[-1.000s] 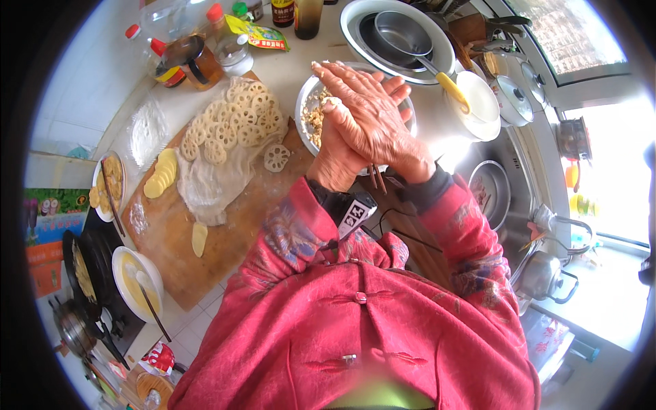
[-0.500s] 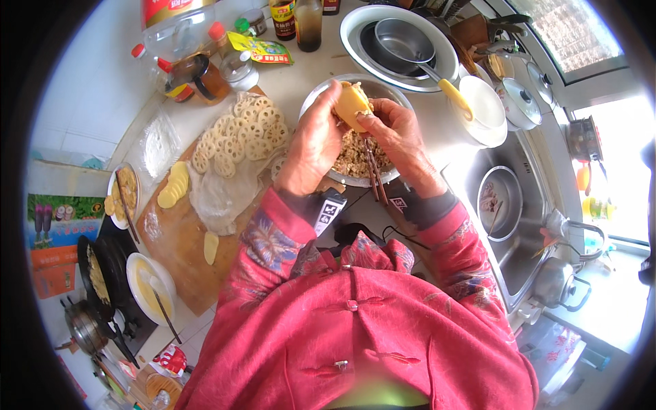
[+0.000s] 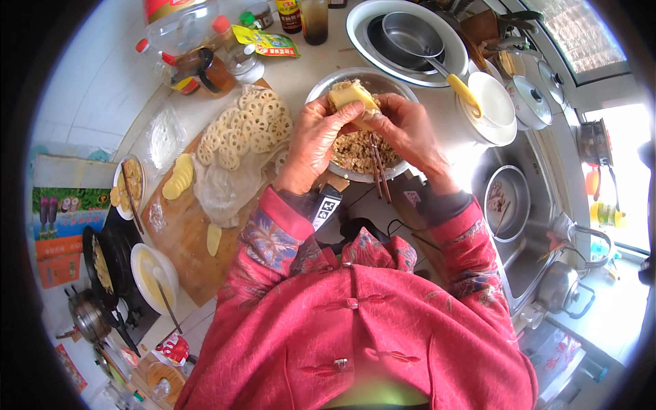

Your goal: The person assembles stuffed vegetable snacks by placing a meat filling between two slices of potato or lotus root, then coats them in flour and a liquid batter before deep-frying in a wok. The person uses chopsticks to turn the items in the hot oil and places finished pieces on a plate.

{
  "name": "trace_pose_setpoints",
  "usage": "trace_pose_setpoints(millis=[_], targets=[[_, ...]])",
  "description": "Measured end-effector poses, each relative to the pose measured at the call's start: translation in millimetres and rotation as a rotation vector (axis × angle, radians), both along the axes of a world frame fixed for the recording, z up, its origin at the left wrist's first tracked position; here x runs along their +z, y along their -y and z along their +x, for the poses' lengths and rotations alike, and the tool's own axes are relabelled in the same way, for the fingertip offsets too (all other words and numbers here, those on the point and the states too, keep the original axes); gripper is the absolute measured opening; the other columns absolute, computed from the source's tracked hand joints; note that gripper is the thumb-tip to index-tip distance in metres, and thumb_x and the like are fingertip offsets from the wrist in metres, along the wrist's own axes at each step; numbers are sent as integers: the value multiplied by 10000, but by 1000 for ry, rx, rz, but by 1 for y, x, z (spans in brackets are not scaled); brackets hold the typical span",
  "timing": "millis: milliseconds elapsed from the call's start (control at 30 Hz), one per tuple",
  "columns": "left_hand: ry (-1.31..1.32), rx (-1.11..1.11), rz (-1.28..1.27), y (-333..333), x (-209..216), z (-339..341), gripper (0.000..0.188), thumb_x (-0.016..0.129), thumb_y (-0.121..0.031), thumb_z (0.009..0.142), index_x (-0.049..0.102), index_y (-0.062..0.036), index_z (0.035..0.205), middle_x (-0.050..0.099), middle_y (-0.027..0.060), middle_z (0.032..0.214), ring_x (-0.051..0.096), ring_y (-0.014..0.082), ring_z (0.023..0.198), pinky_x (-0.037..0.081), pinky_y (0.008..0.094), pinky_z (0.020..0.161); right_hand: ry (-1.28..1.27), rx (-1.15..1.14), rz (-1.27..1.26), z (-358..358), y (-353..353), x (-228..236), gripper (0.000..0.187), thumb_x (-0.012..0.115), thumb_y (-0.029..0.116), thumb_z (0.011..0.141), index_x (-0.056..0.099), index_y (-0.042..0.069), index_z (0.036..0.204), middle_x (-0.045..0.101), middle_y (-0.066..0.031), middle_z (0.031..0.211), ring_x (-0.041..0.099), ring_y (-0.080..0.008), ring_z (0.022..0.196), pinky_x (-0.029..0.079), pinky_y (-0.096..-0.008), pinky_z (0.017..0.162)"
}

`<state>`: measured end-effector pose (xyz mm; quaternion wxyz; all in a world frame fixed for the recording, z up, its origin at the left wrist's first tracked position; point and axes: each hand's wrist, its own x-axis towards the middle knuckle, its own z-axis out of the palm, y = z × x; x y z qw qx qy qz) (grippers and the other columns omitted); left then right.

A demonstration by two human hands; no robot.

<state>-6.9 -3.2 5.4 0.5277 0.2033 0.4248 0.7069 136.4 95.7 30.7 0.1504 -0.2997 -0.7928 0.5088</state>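
A stuffed yellow piece [image 3: 354, 94] is being held between both hands, directly above the metal bowl [image 3: 388, 82]. It is being gripped narrowly by the left hand [image 3: 309, 145] — thumb across its face — while its right side is being pinched by the right hand [image 3: 414, 133]. Brown filling [image 3: 357, 152] is being contained in the bowl, and chopsticks [image 3: 378, 165] are leaning over its near rim. To the left, lotus root slices [image 3: 254, 126] are being supported by the wooden board [image 3: 181, 232].
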Motion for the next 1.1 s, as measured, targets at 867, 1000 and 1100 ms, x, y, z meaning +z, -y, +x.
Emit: trace_pose_setpoints(millis=[867,1000,1100], targets=[[30,-115,14,-6,3,-10,346,687,-128,860,583,-4,1165,648,76,1067,638,176,970,543,337,838,-240,-6,48,-10,-28,9,287,611,219,872,662,-47,967,673,-160,830,630,-188,771,498,-327,728],[-5,-142,-46,-2,4,-18,302,702,-124,858,616,14,1112,669,79,995,669,170,859,572,292,744,-231,34,118,-14,-29,16,260,572,155,862,653,-44,1008,672,-190,867,657,-249,813,506,-351,743],[5,-65,-61,-7,1,-21,301,698,-139,864,616,8,1114,669,77,1006,666,168,879,564,299,754,-284,17,422,-16,-18,11,241,549,70,828,649,-22,1027,653,-214,937,642,-370,866,511,-404,763]])
